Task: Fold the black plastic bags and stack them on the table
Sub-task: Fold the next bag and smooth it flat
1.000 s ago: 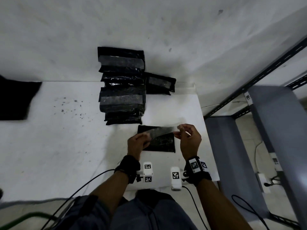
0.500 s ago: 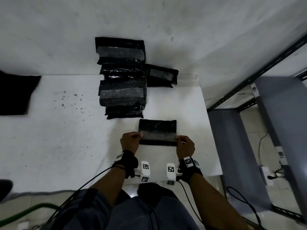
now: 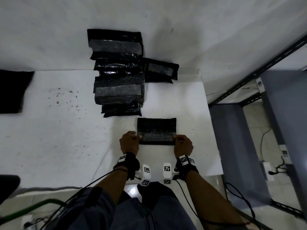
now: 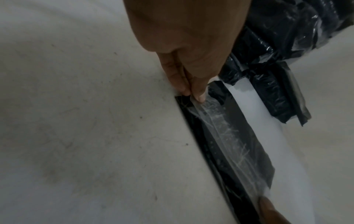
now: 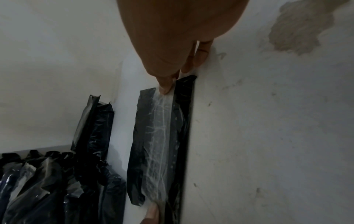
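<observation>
- Bag lies flat on the white worktop, near its right edge and just in front of me.
- A pale translucent strip runs left to right across the near part of the bag.
- My left hand pinches the strip's left end between thumb and fingertips; remaining fingers curled in.
- My right hand pinches the strip's right end the same way, thumb on top. Both hands sit low, at the bag's near corners.
- From the wrist views the strip looks wrinkled and stretched between the two pinches, lying on the black film.
- Stack of folded black bags stands on the worktop, just far-left of the bag in hand, running toward the wall. Several show the same pale band on top.
- One more folded bag lies to the right of the stack's far part, touching it.
- Dark specks dot the worktop left of the stack.
- A black cloth-like sheet sits at the far left edge of the worktop.
- Grey metal shelving stands to the right of the worktop.
</observation>
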